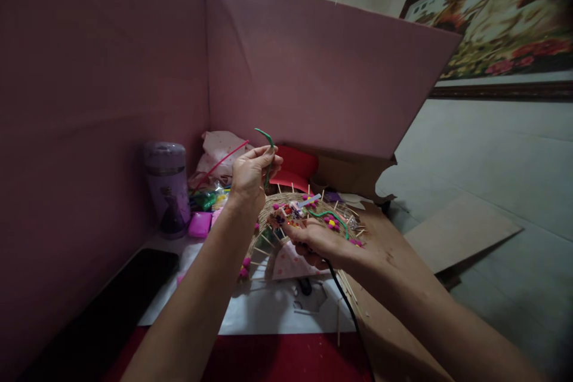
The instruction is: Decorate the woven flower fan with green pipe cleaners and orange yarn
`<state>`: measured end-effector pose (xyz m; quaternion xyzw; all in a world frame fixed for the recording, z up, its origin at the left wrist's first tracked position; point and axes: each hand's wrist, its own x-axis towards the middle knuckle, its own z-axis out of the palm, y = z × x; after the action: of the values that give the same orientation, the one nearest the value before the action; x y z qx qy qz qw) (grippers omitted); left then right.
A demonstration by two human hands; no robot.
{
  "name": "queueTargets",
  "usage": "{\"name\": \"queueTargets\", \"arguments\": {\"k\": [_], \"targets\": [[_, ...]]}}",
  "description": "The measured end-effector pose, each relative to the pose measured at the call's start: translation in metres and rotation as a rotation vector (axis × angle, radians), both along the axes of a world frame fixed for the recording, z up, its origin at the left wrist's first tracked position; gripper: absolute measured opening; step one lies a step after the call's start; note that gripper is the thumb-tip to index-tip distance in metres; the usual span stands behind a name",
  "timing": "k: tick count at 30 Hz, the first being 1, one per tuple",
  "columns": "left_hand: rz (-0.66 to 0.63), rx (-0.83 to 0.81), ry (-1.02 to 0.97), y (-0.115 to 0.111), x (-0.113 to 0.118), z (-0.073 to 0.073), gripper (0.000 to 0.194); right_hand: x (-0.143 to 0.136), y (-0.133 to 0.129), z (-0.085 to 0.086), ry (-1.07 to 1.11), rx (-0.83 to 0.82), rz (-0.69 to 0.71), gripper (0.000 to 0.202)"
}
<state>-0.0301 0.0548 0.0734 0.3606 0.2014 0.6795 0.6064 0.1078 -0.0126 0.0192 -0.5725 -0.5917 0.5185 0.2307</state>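
Observation:
My left hand [256,174] pinches a thin green strip [264,134], whose tip sticks up above the fingers. In my right hand [308,237] is a patterned tool, closely wrapped by the fingers, with a black cord [342,289] trailing down from it. Beneath both hands lies a round frame [273,206] wound with twine, with thin sticks poking out around it. Pink flowers with yellow centres [332,223] and a curved green strand [342,222] sit on its right side.
A purple tumbler [168,191] stands at the left, beside a pink packet [200,225]. A black phone-like slab [134,286] lies at front left. Pink panels [313,71] rise behind. Cardboard [385,250] and loose sticks [339,322] are at the right.

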Motion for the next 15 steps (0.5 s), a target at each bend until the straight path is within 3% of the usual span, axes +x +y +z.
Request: {"name": "queueTargets", "arguments": {"k": [5, 10, 15], "targets": [[0.0, 0.014, 0.003, 0.001, 0.0, -0.001, 0.004, 0.0, -0.003, 0.002, 0.029, -0.087, -0.033, 0.055], [-0.004, 0.0, 0.02, 0.002, 0.001, -0.001, 0.006, -0.003, 0.003, -0.006, 0.076, -0.108, -0.039, 0.057], [0.002, -0.001, 0.019, 0.003, 0.0, -0.002, 0.004, -0.005, 0.01, -0.008, 0.117, -0.047, -0.055, 0.058]]}}
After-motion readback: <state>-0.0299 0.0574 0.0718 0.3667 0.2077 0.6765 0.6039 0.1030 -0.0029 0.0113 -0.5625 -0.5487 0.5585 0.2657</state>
